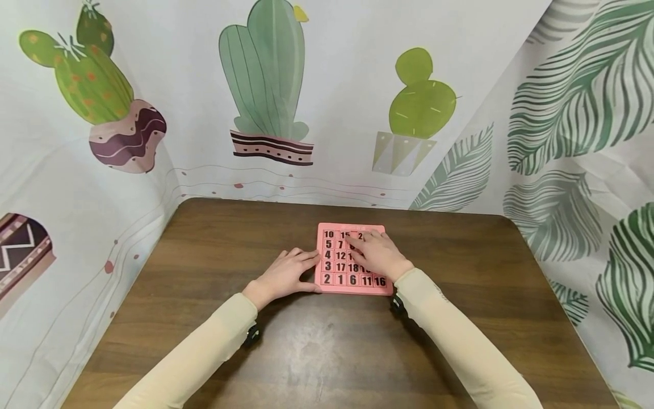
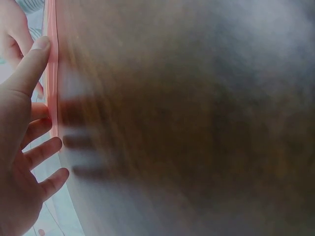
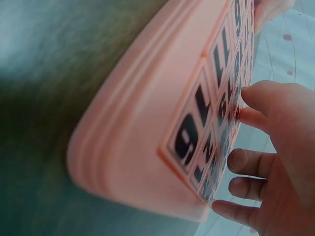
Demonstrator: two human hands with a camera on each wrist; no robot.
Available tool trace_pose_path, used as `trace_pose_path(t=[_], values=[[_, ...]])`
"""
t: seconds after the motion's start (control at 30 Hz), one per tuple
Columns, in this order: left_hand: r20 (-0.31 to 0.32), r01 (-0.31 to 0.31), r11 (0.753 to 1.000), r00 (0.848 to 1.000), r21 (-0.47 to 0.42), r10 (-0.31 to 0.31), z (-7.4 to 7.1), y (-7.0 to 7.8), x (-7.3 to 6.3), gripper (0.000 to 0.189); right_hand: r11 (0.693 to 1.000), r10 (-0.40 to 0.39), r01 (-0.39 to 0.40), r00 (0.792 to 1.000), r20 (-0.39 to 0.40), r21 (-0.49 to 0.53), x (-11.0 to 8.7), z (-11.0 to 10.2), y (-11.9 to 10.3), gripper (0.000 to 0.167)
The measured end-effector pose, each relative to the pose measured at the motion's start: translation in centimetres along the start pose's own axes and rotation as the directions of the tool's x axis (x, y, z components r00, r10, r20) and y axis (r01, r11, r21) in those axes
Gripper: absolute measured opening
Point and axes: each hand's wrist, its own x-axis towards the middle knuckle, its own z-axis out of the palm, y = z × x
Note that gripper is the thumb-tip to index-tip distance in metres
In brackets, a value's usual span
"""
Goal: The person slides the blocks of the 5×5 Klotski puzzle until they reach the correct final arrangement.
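Observation:
A pink sliding number puzzle (image 1: 357, 289) lies flat on the table, its square tiles bearing black numerals. My left hand (image 1: 288, 271) rests at the puzzle's left edge, thumb by the near corner and fingers spread beside the frame. In the left wrist view the left thumb (image 2: 40, 45) touches the pink side. Over the upper right part of the tiles reaches my right hand (image 1: 380, 253), index finger and thumb touching the tiles around the second and third columns. It hides several numbers. In the right wrist view its fingers (image 3: 246, 162) are slightly bent, gripping nothing.
The puzzle and both hands are on a brown wood-grain table (image 1: 245, 227). Behind and beside it hangs a white cloth (image 1: 347, 85) printed with cacti and leaves. A dark band (image 1: 252, 335) shows at the left wrist, another (image 1: 397, 305) at the right.

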Motion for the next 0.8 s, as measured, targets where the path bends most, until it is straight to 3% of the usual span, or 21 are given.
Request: trace_pose_path(t=[0.53,0.8], values=[[-0.005,-0.003,1.0,1.0,0.005,0.003,-0.01,-0.17,-0.12,0.09,1.0,0.01,-0.01,1.0,-0.021,0.002,-0.81,0.17,0.96,0.048],[0.005,-0.002,1.0,1.0,0.006,0.002,-0.01,0.0,0.0,0.089,1.0,-0.014,0.014,1.0,-0.025,0.012,0.18,-0.02,0.05,0.047]])
